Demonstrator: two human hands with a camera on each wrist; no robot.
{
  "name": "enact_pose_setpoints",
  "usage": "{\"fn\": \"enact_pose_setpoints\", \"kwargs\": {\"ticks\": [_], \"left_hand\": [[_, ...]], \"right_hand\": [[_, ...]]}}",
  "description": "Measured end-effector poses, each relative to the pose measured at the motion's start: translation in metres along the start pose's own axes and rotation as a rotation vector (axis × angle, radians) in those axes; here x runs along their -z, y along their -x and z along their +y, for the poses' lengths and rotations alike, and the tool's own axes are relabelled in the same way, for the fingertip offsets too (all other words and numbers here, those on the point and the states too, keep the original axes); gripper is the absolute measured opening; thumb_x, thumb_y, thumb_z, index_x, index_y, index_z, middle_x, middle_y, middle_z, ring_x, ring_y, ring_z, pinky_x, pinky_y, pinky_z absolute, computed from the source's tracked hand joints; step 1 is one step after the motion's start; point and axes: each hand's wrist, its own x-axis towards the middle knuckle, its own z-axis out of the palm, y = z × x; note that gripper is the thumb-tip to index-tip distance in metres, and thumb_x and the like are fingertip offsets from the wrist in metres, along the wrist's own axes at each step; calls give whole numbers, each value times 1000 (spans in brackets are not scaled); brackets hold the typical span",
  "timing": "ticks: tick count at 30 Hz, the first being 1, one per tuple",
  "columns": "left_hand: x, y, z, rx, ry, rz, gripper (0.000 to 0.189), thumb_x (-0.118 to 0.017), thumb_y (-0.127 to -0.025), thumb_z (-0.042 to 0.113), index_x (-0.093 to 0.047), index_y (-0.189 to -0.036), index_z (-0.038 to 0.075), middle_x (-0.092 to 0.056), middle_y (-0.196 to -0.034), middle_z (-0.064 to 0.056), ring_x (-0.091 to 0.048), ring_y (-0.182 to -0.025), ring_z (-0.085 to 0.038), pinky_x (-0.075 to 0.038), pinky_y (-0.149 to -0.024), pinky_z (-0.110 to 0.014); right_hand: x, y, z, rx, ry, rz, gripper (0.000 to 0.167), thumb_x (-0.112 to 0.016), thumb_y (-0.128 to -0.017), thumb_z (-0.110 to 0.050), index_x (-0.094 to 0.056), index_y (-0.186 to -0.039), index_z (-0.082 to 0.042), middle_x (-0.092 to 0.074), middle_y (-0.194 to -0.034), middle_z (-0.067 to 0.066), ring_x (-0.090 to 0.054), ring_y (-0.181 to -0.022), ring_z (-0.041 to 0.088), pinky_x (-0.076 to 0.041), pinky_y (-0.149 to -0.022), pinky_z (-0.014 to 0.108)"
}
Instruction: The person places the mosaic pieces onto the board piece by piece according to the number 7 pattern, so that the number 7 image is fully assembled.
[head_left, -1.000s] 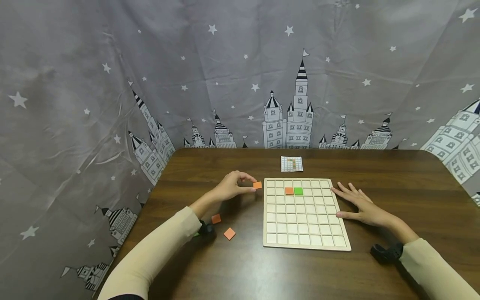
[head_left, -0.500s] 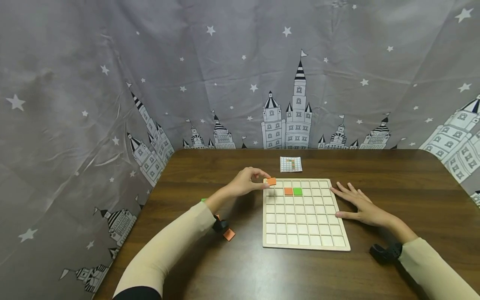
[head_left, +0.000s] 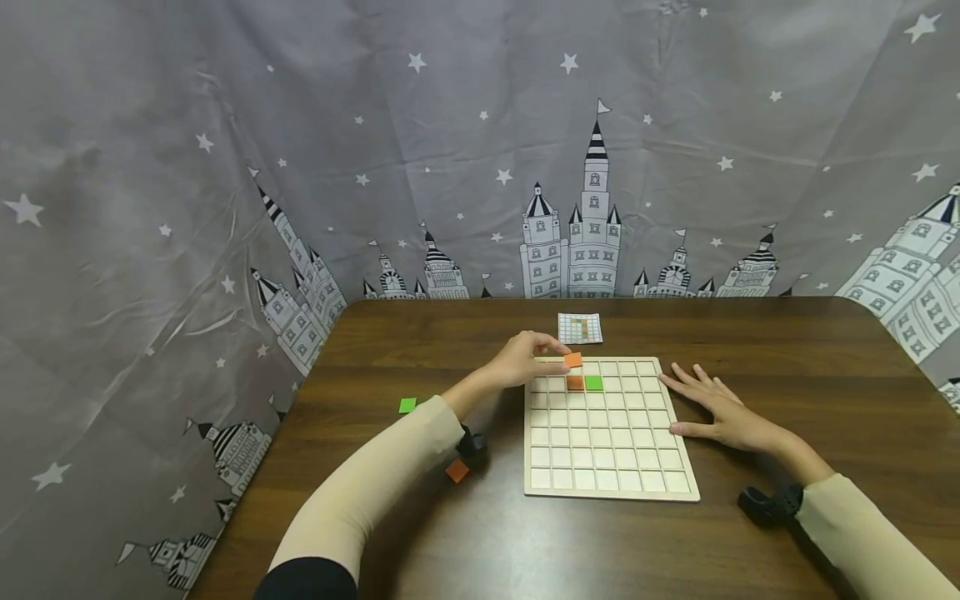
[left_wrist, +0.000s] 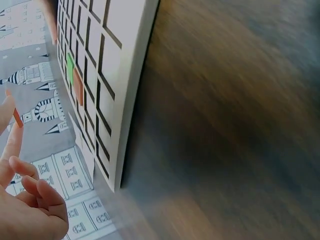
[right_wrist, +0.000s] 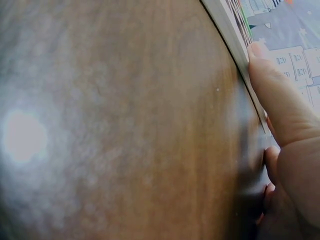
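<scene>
My left hand (head_left: 522, 360) pinches an orange square tile (head_left: 573, 360) between thumb and index finger, above the top rows of a pale wooden grid board (head_left: 611, 497). In the left wrist view that tile (left_wrist: 16, 115) appears edge-on, off the board surface. Side by side in the second row lie another orange tile (head_left: 575, 383) and a green tile (head_left: 594, 383). My right hand (head_left: 723, 412) has its fingers spread, thumb and index tip touching the board's right edge. In the right wrist view the thumb (right_wrist: 280, 95) rests against the board's side.
Behind the board lies a small printed grid card (head_left: 580, 328). To the left, a loose green tile (head_left: 407, 405) and an orange tile (head_left: 457, 471) lie on the brown table (head_left: 570, 550). A grey castle-print curtain (head_left: 420, 150) hangs behind the table.
My left hand has carried the orange tile rightward, from left of the board to over its top rows. The loose green tile has come into sight behind the left forearm. The right hand stays put.
</scene>
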Motion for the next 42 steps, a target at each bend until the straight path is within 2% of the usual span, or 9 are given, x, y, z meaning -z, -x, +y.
{"fn": "enact_pose_setpoints", "kwargs": {"ticks": [5,9,19,25,27,29,31,34,42], "left_hand": [[-8,-7,4,12,9,-22,28,-77,-90,22,-74,-115,9,-68,-120,-5,-57,-111,-19,-44,-96,-32],[-15,-12,8,26,28,-36,28,-77,-90,21,-74,-116,10,-67,-123,-4,-55,-118,-21,-42,-100,-33],[-35,-21,16,84,16,-45,29,-78,-89,23,-75,-116,13,-65,-123,-2,-54,-107,-18,-46,-87,-30],[-43,-25,19,98,15,-46,27,-79,-88,21,-76,-113,13,-64,-126,-3,-54,-108,-18,-45,-89,-30],[-46,-27,19,109,12,-39,25,-80,-87,22,-77,-111,14,-65,-119,-1,-53,-101,-14,-44,-84,-27],[-49,-29,18,117,6,-36,25,-81,-86,23,-78,-109,14,-65,-102,0,-49,-86,-11,-41,-74,-23],[-51,-31,17,121,-3,-34,25,-81,-86,24,-78,-109,15,-59,-86,1,-42,-73,-9,-35,-66,-21],[-54,-31,17,121,-11,-32,25,-81,-86,25,-78,-109,15,-50,-75,2,-33,-65,-9,-29,-61,-22],[-58,-32,14,132,-14,-45,25,-81,-86,24,-78,-109,15,-47,-71,1,-34,-68,-11,-29,-64,-24]], "right_hand": [[2,-1,-2,-5,9,-12,77,-73,-91,-27,-35,-156,-15,-18,-156,35,-1,-141,60,1,-107,72],[4,-1,-3,-7,17,-13,77,-73,-91,-27,-35,-156,-13,-18,-156,35,-2,-141,60,0,-107,72],[2,0,-2,-7,9,-12,77,-73,-91,-27,-35,-156,-11,-18,-156,35,-1,-141,60,2,-108,72],[-1,0,-1,-7,-2,-5,77,-73,-91,-27,-35,-155,-9,-18,-156,35,0,-141,61,3,-108,71],[-1,0,-1,-7,0,-1,77,-73,-91,-27,-35,-155,-9,-18,-156,35,0,-141,60,3,-108,71],[0,0,-1,-9,0,-3,77,-73,-91,-27,-35,-156,-11,-18,-156,35,-1,-141,60,2,-108,71],[1,0,-2,-10,5,-4,77,-73,-91,-27,-35,-156,-12,-19,-156,34,-1,-141,60,2,-107,72],[2,1,-2,-15,6,-12,77,-73,-91,-28,-34,-157,-14,-18,-157,34,-1,-142,59,2,-108,71],[3,0,-2,-21,7,-17,77,-73,-91,-28,-34,-156,-13,-18,-157,33,-1,-142,59,2,-108,72]]}}
